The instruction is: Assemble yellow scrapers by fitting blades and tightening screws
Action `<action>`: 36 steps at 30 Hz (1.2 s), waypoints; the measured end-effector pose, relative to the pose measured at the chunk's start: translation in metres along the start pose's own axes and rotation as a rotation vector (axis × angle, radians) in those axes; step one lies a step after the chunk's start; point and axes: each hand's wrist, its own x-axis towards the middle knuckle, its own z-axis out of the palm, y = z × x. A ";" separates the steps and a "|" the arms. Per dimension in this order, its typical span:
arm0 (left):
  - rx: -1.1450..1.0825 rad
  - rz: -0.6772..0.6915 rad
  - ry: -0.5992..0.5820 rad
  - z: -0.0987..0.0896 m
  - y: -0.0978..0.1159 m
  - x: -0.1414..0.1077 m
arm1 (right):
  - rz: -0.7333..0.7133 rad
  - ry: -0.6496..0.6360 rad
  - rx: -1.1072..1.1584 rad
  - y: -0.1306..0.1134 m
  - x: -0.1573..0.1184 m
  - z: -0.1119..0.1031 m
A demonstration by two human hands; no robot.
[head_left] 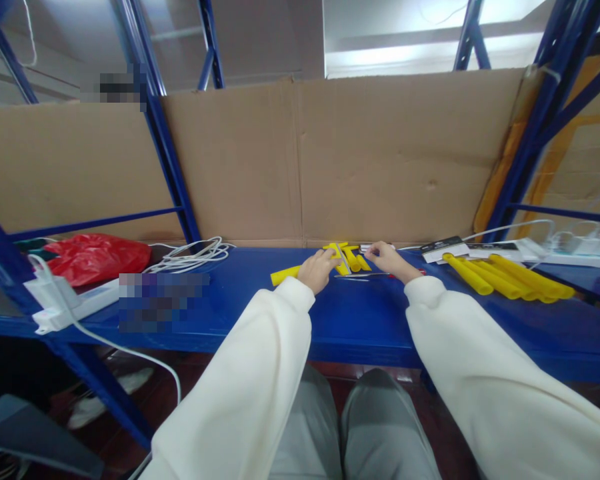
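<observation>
On the blue table (360, 320), near the cardboard wall, lie several short yellow pieces (351, 259) with a thin grey strip among them. My left hand (318, 269) is at their left side, its fingers bent over the nearest pieces; what it grips, if anything, is too small to tell. A yellow tube (284, 275) lies just left of that hand. My right hand (389, 259) is right of the pieces, thumb and fingers pinched together, with whatever may be between them not discernible. Beneath it lies a thin tool with a red end (422, 272).
Several long yellow tubes (507, 277) lie at the right beside a black and white box (445, 249) and white power strips. At the left are a red plastic bag (100, 257), coiled white cable (195, 256) and a white power strip (97, 300). Cardboard (380, 160) stands behind.
</observation>
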 end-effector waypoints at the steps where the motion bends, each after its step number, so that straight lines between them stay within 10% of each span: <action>1: 0.009 0.003 -0.001 0.000 0.000 0.000 | -0.051 0.001 0.074 -0.004 -0.001 0.002; 12: -0.020 0.019 0.064 0.003 -0.003 -0.001 | -0.272 -0.075 0.417 -0.028 -0.012 0.021; 23: -0.074 0.100 0.115 0.012 -0.007 0.001 | 0.336 -0.056 -0.254 -0.006 -0.010 0.001; 36: -0.172 0.017 0.157 0.011 -0.004 0.000 | 0.345 -0.126 -0.404 -0.005 -0.007 0.004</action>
